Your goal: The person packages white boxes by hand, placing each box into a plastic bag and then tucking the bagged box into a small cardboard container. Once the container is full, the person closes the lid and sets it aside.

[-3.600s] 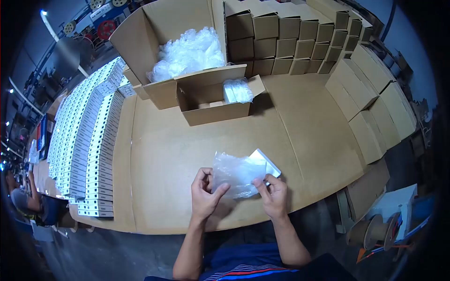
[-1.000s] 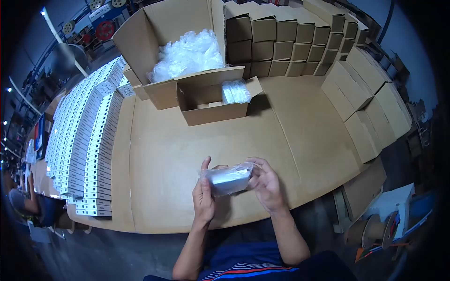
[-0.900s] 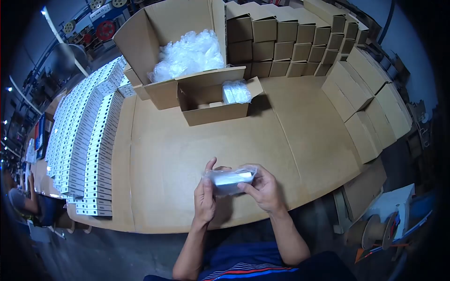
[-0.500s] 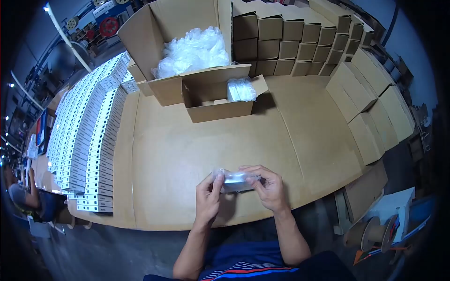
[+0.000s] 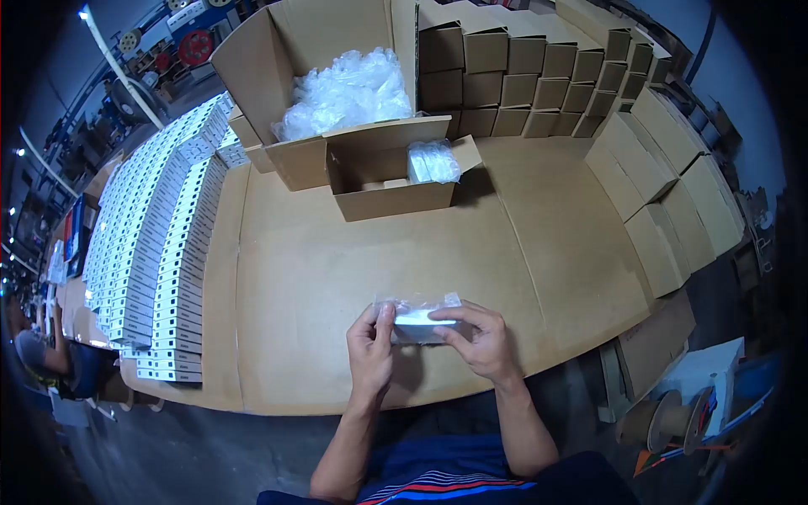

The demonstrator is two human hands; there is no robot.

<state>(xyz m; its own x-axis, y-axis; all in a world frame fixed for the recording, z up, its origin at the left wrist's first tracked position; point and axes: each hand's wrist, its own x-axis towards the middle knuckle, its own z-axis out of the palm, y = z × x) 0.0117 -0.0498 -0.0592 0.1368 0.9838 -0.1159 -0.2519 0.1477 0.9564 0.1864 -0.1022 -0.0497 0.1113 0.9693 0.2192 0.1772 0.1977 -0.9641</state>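
The fingers of the left hand (image 5: 370,358) were closed on one end of a slim white box (image 5: 412,320) inside a clear plastic bag (image 5: 417,300); those of the right hand (image 5: 484,343) pinched the other end. Together they held it above the desk (image 5: 337,269), near the edge closest to the person.

The box looked light and fairly stiff — probably card — while the film seemed soft and apt to slip, so the short ends, pressed through the plastic, offered the surest hold; a hard squeeze mid-length might dent it.

Fingers covered both ends, glare washed out the top, and the bag's mouth could not be made out. Farther out, the open carton (image 5: 391,204) hid part of its own floor — a wrapped pack (image 5: 433,162) showed at its right — and a co-worker (image 5: 42,355) faded into the dark left margin.
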